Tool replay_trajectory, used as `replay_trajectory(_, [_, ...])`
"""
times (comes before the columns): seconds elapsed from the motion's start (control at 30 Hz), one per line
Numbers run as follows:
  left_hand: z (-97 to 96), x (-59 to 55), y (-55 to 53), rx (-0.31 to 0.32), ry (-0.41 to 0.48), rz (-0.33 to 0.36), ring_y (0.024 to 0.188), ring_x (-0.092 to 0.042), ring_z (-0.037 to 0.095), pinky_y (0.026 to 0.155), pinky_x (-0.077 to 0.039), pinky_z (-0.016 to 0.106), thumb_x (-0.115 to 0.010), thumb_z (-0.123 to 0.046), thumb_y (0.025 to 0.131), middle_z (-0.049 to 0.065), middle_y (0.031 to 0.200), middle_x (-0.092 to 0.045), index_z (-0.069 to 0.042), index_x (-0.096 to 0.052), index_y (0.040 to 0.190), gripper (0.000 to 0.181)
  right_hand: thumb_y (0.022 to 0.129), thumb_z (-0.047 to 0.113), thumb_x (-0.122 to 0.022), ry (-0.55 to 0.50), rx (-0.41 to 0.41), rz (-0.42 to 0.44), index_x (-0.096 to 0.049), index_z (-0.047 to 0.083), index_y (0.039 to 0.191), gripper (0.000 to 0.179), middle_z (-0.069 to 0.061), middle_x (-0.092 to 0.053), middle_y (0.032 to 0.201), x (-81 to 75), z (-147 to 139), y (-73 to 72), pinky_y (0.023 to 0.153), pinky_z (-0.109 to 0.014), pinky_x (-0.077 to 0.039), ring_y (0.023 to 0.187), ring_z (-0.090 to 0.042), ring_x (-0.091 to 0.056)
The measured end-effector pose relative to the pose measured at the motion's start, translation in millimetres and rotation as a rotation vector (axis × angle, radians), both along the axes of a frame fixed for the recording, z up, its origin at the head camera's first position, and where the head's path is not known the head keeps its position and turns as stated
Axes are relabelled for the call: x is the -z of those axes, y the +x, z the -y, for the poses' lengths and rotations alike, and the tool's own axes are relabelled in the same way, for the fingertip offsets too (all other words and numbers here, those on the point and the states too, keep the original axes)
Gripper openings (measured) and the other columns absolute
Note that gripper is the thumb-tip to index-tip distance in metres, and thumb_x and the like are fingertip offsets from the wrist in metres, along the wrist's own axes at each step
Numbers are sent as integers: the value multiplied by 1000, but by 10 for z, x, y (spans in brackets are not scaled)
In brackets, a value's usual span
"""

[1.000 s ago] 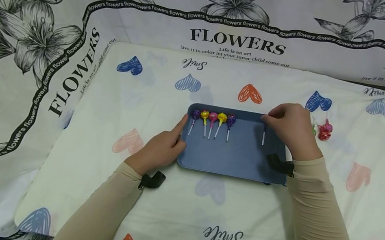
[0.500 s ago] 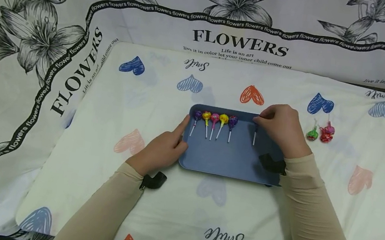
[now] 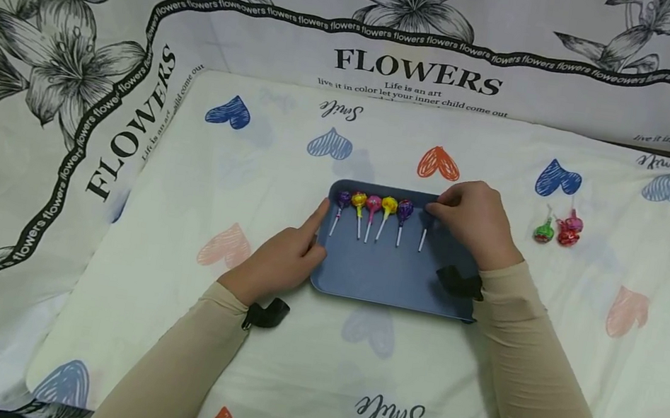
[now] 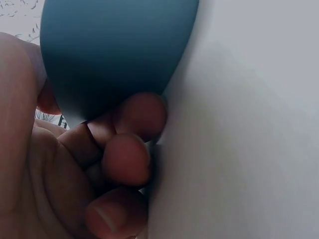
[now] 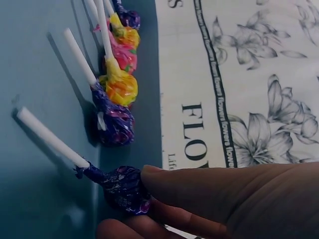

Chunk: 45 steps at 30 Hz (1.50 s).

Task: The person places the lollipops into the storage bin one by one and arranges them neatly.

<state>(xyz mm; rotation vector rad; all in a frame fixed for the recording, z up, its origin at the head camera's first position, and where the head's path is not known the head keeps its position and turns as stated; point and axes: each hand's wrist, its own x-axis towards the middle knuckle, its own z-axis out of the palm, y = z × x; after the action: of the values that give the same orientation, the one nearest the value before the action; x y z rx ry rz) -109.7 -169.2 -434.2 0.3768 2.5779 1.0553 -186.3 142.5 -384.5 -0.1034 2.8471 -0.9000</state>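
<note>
A blue rectangular tray [image 3: 390,274] lies on the pale heart-print cloth. My left hand [image 3: 277,262] holds its left side, index finger [image 3: 315,219] stretched along the rim; the left wrist view shows other fingers [image 4: 127,159] curled against the tray's outer wall. My right hand [image 3: 476,223], over the tray's far right part, pinches a purple-wrapped lollipop [image 5: 124,189] by its head between thumb and fingers. Its white stick [image 3: 423,241] points toward my body. Left of it, several lollipops stand in a row, with a purple one [image 3: 405,210] nearest and a yellow one [image 3: 390,206] beyond.
Right of the tray, a green-wrapped lollipop [image 3: 543,231] and red and pink ones [image 3: 570,231] lie on the cloth [image 3: 580,386]. A flower-print cover [image 3: 255,48] surrounds it at the back and left. Black wrist straps sit on both wrists.
My right hand has slid left across the tray with the purple lollipop, closer to the row. The green lollipop beside the tray has come into full view. My left hand stays put.
</note>
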Motion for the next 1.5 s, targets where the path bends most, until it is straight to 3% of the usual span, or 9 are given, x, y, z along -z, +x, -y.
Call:
replay_trajectory(0.3, [4, -6, -3, 9, 3, 1, 55, -34, 14, 56, -32, 36, -44, -25, 101, -2, 67, -43, -28, -1, 170, 82, 94, 26, -77, 13, -12, -12, -77, 5, 86, 23, -8, -71, 74, 54, 46, -17, 61, -37, -43, 70, -25, -61])
replay_trajectory(0.73, [7, -16, 4, -3, -8, 6, 56, -34, 14, 56, -32, 36, -44, -27, 101, -3, 67, -42, -27, -3, 171, 81, 95, 28, -75, 65, 1, -5, -78, 4, 83, 27, -6, -68, 68, 82, 122, -16, 55, -35, -42, 66, -23, -59])
replay_trajectory(1.13, [-18, -33, -2, 4, -13, -5, 56, -33, 14, 57, -31, 36, -44, -26, 101, -2, 68, -42, -26, -3, 171, 81, 96, 31, -75, 74, 5, -34, -78, 5, 84, 29, -10, -72, 82, 93, 149, 17, 57, -36, -43, 70, -24, -59])
replay_trajectory(1.5, [-12, -4, 0, -5, -15, -3, 56, -34, 14, 56, -32, 36, -44, -27, 100, -2, 67, -42, -29, -1, 170, 82, 98, 32, -72, 76, 22, -49, -78, 4, 84, 32, -11, -71, 82, 50, 101, 37, 55, -36, -42, 70, -25, -58])
